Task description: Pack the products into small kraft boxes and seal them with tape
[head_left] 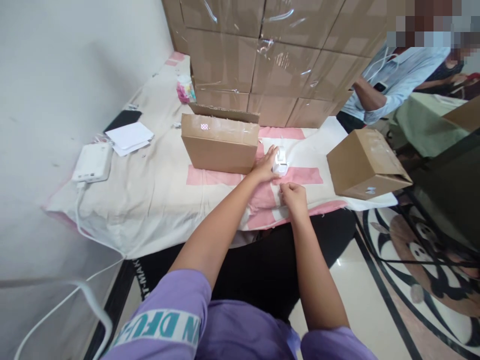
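Note:
A small white tape dispenser (280, 162) stands on the cloth in front of me. My left hand (267, 165) is wrapped round its left side, thumb at the near end and fingers at the far end. Just nearer to me, my right hand (294, 195) is closed, with thumb and fingertips pressed together. Whatever it may pinch is too small to make out. Left of the dispenser, close to my left wrist, a brown cardboard box (221, 145) stands on the cloth with a flap raised at its back.
Stacked, taped cartons (288, 65) rise behind. Another cardboard box (367, 165) sits at the right edge. On the left lie white papers (129, 137), a black flat item (123, 120) and a white device (93, 162) with a cable. A person in a light blue shirt (408, 75) is at the right.

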`<state>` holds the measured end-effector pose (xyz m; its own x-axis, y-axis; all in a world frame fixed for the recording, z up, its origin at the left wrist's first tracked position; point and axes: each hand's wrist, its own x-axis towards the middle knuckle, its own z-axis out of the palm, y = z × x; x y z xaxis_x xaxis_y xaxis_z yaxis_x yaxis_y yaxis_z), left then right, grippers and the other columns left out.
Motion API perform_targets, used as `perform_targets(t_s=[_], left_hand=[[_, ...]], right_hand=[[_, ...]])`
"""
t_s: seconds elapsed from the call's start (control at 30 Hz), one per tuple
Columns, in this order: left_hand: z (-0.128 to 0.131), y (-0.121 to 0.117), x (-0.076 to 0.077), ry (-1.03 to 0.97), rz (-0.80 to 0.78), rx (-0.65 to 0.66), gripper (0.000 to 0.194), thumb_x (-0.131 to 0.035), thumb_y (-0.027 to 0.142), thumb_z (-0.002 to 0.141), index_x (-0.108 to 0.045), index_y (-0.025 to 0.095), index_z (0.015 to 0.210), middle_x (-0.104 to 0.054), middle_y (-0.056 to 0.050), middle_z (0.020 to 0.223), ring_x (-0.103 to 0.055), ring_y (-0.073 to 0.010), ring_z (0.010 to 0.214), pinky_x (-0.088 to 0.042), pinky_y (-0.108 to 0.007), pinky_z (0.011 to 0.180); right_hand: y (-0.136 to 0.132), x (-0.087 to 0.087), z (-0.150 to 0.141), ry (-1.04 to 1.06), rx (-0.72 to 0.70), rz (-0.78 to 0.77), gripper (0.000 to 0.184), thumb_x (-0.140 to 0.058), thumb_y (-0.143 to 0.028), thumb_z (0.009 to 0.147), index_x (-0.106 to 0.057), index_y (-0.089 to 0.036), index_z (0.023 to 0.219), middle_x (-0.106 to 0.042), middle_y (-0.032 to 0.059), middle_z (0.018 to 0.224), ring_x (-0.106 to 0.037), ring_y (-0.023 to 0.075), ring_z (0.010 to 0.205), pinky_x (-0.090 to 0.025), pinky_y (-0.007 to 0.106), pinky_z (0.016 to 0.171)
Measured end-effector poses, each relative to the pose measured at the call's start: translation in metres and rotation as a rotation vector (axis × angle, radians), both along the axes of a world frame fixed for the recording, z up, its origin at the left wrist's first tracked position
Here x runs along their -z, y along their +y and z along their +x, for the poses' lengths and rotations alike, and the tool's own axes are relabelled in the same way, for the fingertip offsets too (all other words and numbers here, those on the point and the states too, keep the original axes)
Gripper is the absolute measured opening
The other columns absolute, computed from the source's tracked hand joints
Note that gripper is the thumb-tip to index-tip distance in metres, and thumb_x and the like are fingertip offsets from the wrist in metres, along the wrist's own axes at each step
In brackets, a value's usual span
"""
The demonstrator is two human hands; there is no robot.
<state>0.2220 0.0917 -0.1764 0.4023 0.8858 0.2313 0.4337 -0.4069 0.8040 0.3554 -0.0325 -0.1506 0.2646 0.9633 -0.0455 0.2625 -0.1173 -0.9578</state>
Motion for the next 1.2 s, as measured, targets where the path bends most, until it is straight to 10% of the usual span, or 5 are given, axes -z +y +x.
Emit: perform_targets(t_s=[0.6,1.2], left_hand=[[-0.001,-0.021,-0.004,0.049,0.069,-0.092,0.108,-0.078,0.019,0.072,-0.021,0.026,0.163,-0.009,-0.012,0.174,-0.029,-0.0364,0.156,-0.027,-0.051,0.125],[-0.002,-0.036,-0.013,-0.152,0.061,-0.074,0.086,-0.075,0.019,0.080,-0.035,0.014,0.156,-0.018,-0.020,0.171,-0.023,-0.0370,0.157,-0.023,-0.052,0.128]], right_hand=[[-0.011,-0.034,-0.013,0.383,-0.083,0.369,0.035,-0.066,-0.030,0.077,-0.044,-0.022,0.050,-0.030,-0.0069,0.045,-0.069,0.0201,0.072,-0.051,0.029,0.070],[-0.019,-0.020,0.018,0.101,0.158,0.557,0.047,-0.071,-0.032,0.082,-0.045,-0.020,0.046,-0.042,-0.0048,0.047,-0.075,0.0233,0.081,-0.056,0.033,0.081]])
